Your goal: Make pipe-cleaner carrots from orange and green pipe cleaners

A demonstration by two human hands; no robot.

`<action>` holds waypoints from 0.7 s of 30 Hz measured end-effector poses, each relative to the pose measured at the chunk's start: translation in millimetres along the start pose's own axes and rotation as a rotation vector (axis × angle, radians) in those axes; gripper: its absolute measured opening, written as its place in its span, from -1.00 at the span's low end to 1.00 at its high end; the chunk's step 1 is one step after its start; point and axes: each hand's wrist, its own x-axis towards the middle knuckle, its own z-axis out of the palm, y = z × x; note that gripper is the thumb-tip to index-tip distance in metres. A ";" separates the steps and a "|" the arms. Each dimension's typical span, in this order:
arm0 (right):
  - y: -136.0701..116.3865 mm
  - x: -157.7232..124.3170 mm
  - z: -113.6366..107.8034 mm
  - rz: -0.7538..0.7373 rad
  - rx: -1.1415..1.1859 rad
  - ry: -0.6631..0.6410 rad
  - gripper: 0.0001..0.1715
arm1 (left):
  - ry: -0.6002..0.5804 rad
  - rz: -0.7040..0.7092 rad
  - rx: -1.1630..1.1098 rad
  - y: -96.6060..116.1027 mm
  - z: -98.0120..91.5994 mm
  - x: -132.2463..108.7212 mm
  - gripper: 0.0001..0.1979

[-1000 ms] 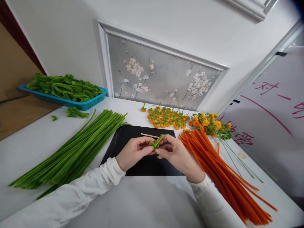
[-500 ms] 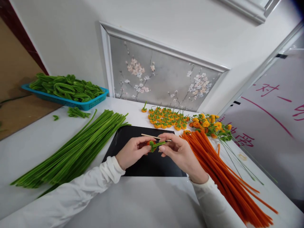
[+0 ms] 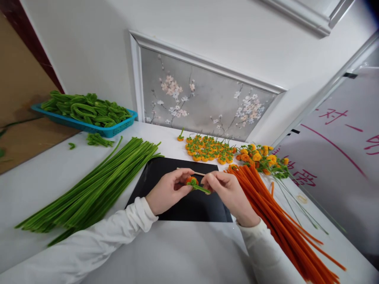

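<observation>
Above the black mat (image 3: 189,209), my left hand (image 3: 171,189) pinches a small orange pipe-cleaner pumpkin (image 3: 192,180) between thumb and fingers. A short green pipe cleaner (image 3: 201,188) is looped on its top, with its free end pointing right. My right hand (image 3: 227,193) is closed, its curled fingertips at that free end; their exact contact is partly hidden. A thin pale stick (image 3: 199,173) runs behind both hands; I cannot tell whether it lies on the mat or is held.
Long green pipe cleaners (image 3: 97,189) lie left, orange ones (image 3: 275,221) right. Behind the mat stand several small yellow-orange pumpkins (image 3: 207,148), with flower stems (image 3: 260,157) beside them. A blue basket (image 3: 118,128) of green pieces sits back left, near cut green bits (image 3: 99,140). A framed picture wall (image 3: 204,90) closes the back.
The green pipe cleaner's free end has swung from pointing slightly up to pointing down right. My right hand's fingers have curled in closer together. My left hand keeps its hold on the pumpkin.
</observation>
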 end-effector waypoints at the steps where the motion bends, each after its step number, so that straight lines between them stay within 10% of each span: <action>1: 2.2 0.8 0.2 0.023 -0.004 0.025 -0.74 | -0.015 -0.001 0.001 0.8 0.9 -0.6 -0.65; 7: 9.4 0.2 6.7 -0.061 -0.287 0.006 -0.96 | -0.108 0.002 0.079 0.8 3.9 -4.4 -0.75; 21: -4.3 -4.8 -4.6 -0.376 -0.556 -0.279 -0.71 | -0.393 -0.200 -0.199 -1.3 -8.6 3.3 -0.75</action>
